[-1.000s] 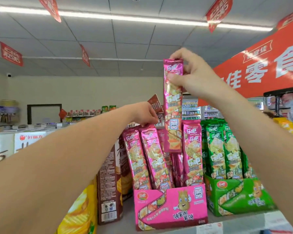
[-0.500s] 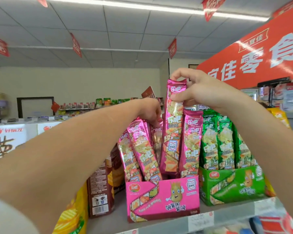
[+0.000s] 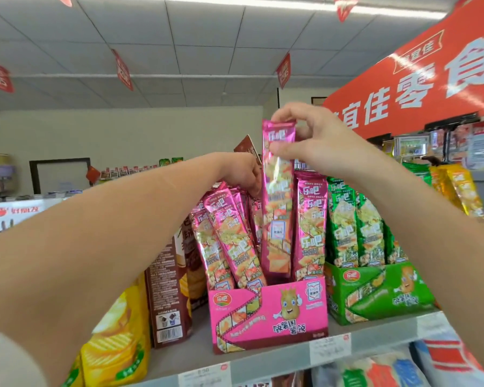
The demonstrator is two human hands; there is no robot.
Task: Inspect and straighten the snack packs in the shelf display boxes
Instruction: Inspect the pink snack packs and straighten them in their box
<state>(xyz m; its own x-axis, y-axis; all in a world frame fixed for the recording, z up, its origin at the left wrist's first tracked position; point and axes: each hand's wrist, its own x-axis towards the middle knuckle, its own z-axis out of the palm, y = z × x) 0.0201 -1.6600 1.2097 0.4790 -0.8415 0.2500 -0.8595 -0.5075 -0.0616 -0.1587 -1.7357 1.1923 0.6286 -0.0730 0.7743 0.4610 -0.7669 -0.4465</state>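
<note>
1. Raised pink pack [image 3: 277,196], centre frame: metallised plastic film, glossy, crinkled.
2. Pink display box [image 3: 268,311], lower centre: printed cardboard, smooth, light sheen.
3. Green packs [image 3: 355,227], right of centre: glossy film.
4. Green display box [image 3: 389,291], lower right: printed cardboard, semi-gloss.
5. Brown carton [image 3: 168,289], left of centre: cardboard, near matt.
6. Yellow bag [image 3: 115,339], lower left: glossy plastic, wrinkled.
7. Price labels [image 3: 330,346], lower edge: matt paper.

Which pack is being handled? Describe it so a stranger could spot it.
Find the pink box on the shelf beside the green box. The pack stands upright in its middle, pinched at the top by the right hand, alone sticking above its neighbours.
</note>
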